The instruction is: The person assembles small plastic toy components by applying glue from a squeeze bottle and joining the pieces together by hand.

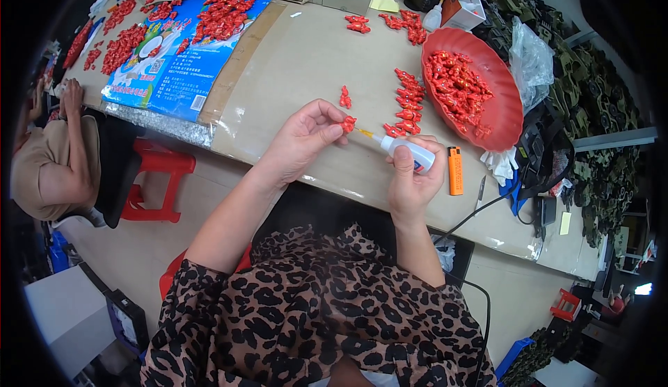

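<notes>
Between the thumb and fingers of my left hand is a small red figurine. My right hand is wrapped round a white glue bottle, tilted so that its thin yellowish nozzle points at the figurine. The nozzle tip is very close to the figurine; whether they touch I cannot tell. Just beyond my left fingers a single red figurine rests on the table. Several more stand in a row past the bottle, beside a red scalloped bowl that holds a heap of similar red pieces.
An orange lighter and a thin blade lie right of my right hand. Blue printed cardboard with piles of red pieces covers the table's left. A plastic bag and a black bag are on the right. Another person sits far left.
</notes>
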`<state>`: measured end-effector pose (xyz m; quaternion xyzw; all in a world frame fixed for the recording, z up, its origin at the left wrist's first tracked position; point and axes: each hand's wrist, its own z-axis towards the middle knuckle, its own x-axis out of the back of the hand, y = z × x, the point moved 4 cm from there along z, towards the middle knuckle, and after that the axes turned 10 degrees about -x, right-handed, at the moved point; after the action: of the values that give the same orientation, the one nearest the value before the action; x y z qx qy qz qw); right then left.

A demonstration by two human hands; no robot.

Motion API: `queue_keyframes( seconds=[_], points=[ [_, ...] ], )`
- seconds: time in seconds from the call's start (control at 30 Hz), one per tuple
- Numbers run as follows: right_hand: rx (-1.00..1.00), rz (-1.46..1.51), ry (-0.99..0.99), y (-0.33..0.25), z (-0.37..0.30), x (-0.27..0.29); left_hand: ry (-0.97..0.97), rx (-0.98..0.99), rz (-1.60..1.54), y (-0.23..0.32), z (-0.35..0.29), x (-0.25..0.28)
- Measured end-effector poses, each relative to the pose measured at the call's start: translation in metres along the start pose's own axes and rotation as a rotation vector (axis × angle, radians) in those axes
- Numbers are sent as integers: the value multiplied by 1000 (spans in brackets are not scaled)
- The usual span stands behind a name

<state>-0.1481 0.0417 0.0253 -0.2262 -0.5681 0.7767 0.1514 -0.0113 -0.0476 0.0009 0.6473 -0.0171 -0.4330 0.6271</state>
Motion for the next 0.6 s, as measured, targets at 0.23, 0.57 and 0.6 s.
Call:
queue_keyframes(
  seconds=[0.23, 0.57, 0.6],
  points=[
    [-34, 42, -15, 4, 1, -1, -4, -3, -4, 0, 0, 0],
    [-36, -38, -33, 1, -1, -1, -5, -3, -9, 1, -1, 0],
    [-25, -34, -28, 1, -1, -1, -6, -5, -7, 1, -1, 0]
  ],
)
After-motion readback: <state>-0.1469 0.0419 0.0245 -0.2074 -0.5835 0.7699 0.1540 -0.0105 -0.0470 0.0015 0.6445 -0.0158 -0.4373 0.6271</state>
